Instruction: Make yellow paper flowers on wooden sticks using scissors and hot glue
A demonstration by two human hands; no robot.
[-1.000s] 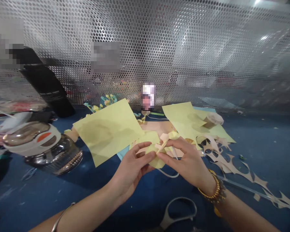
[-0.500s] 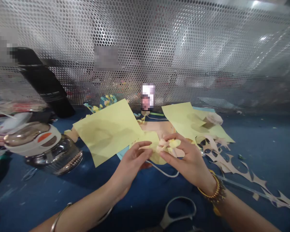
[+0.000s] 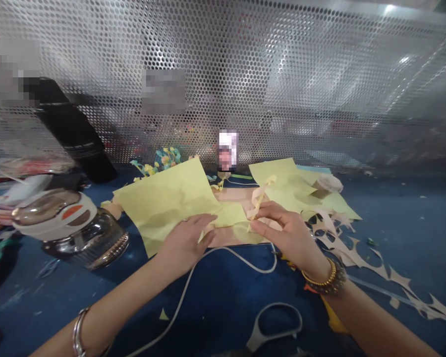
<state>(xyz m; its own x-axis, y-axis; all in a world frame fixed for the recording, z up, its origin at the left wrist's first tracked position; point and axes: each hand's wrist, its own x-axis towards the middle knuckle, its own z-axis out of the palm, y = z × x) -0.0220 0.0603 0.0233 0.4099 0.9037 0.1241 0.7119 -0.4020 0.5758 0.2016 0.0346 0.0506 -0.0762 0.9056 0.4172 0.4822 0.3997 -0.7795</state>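
My right hand [image 3: 284, 228] pinches the lower end of a curled paper strip [image 3: 257, 200] in pale pink and yellow, which stands up from my fingertips with a yellow tip at its top. My left hand [image 3: 186, 245] lies palm down over the edge of a yellow paper sheet [image 3: 167, 201], fingers stretched out and thumb apart, and I see nothing held in it. Between the hands, a smaller yellow paper piece [image 3: 231, 214] rests on pink paper [image 3: 226, 238]. A round yellow paper piece [image 3: 241, 230] lies just below my right fingertips.
Scissors with a white handle [image 3: 277, 322] lie in front. A white cord [image 3: 188, 287] curves across the blue table. Cut-out paper scraps [image 3: 357, 253] spread to the right, near more yellow sheets [image 3: 282, 183]. A glass jar [image 3: 85, 243] and black bottle [image 3: 74, 134] stand left.
My left hand has left the paper strip and moved left and down onto the yellow sheet. The strip now stands upright in my right hand, where before both hands were at it.
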